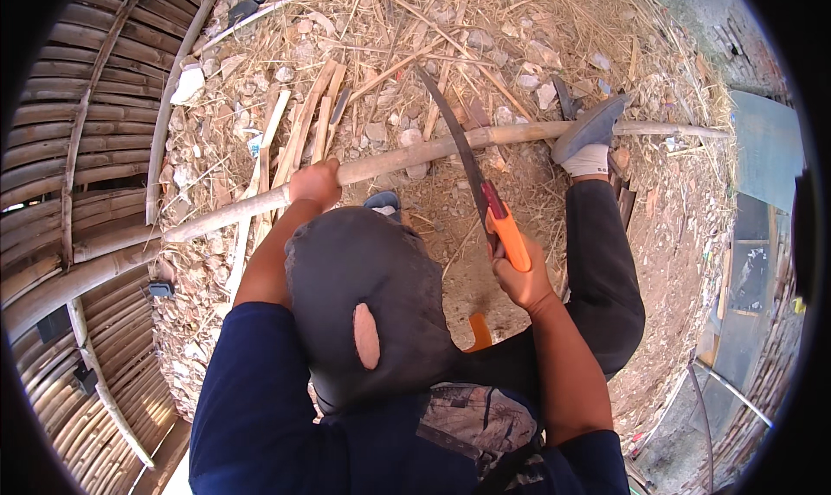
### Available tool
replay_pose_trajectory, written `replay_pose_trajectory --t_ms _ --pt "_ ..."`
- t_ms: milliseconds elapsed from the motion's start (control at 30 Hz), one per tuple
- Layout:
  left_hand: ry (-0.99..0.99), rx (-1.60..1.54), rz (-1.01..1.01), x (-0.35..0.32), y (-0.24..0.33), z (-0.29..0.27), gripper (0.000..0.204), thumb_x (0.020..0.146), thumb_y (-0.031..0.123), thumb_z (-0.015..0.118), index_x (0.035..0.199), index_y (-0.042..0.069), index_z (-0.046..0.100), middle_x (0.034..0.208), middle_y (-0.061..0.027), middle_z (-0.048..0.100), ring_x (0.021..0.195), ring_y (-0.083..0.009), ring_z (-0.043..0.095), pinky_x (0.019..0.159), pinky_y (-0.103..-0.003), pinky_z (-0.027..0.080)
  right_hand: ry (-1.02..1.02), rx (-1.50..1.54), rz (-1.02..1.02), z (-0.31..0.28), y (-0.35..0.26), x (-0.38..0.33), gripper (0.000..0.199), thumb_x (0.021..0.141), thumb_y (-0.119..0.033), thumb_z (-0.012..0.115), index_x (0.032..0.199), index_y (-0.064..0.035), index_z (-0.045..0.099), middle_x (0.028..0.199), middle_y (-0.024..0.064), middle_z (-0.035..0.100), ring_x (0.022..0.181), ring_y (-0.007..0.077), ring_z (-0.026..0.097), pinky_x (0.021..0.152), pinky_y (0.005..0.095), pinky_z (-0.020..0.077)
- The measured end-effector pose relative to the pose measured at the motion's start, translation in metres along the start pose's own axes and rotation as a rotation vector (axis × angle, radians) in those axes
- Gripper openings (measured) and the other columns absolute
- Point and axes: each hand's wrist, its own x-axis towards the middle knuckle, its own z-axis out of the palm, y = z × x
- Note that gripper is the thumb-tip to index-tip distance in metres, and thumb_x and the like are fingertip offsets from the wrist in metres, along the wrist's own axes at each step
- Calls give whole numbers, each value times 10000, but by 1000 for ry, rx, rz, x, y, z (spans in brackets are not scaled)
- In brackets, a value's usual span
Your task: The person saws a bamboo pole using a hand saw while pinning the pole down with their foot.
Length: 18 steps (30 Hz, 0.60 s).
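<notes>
A long bamboo pole lies slantwise in front of me, its left end nearer. My left hand is closed round it, left of the middle. My right hand grips the orange handle of a pruning saw. The saw's dark, curved blade points away and to the left, crossing over the pole right of my left hand. Whether the teeth touch the pole I cannot tell. My shoe presses on the pole's right part, the leg bent.
Split bamboo strips lie beyond my left hand among stones and straw. A bamboo slat wall stands at left. An orange curved piece shows beside my leg. Grey panels line the right side.
</notes>
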Motion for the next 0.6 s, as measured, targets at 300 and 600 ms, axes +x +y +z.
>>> replay_pose_trajectory --t_ms 300,600 --pt "26 5 -16 0 -4 6 267 868 177 678 1123 116 630 1144 -109 740 1066 -301 730 907 -452 592 99 206 201 -9 -32 -51 87 821 -11 530 895 -10 577 798 2 556 628 76 513 648 229 467" --pt "-21 -40 4 0 -11 -3 324 823 181 715 1134 117 652 1128 -144 738 1083 -351 714 932 -486 573 149 -85 34 -3 -39 -40 95 795 -10 562 888 3 573 859 56 608 776 133 591 771 286 520"
